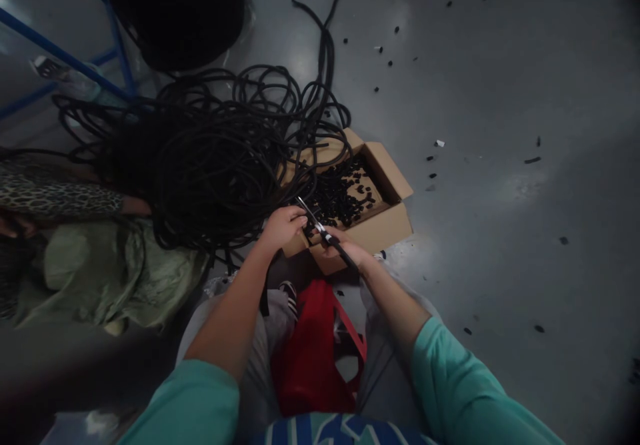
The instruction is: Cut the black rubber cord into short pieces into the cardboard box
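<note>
My right hand (343, 242) grips a pair of scissors (320, 228) by the dark handles. Their silver blades point up and left, over the near edge of an open cardboard box (385, 230). My left hand (284, 226) is closed, its fingertips beside the blades. It pinches a black cord, and a dark length (265, 292) hangs below that hand. Many short black cut pieces (337, 195) lie inside the box. A large tangled heap of black cord (200, 158) spreads left of the box, with some loops over its rim.
A red bag (310, 352) stands between my legs. At the left are another person's patterned sleeve (60, 188) and green cloth (125, 265). A black container (175, 12) and blue metal frame (65, 52) stand at the back left. Small black scraps (533, 160) dot the grey floor.
</note>
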`<control>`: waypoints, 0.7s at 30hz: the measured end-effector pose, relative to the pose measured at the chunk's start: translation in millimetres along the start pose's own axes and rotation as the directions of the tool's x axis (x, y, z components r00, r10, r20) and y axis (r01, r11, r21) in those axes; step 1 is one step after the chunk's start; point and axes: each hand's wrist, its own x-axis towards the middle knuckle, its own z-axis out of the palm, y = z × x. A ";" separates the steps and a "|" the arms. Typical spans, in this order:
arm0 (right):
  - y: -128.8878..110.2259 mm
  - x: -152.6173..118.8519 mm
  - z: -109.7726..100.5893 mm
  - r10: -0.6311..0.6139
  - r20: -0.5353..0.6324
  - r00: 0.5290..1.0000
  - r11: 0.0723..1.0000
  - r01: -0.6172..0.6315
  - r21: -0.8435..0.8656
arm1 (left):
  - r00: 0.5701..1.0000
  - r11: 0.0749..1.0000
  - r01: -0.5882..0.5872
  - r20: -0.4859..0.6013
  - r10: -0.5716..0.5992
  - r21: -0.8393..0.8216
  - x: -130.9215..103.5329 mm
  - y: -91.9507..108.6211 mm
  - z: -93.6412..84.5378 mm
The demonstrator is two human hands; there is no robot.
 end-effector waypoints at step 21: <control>7.7 2.4 3.5 0.055 -0.135 0.989 0.992 -0.069 -0.104 | 0.990 0.997 -0.075 -0.119 0.074 0.001 4.8 -13.5 3.8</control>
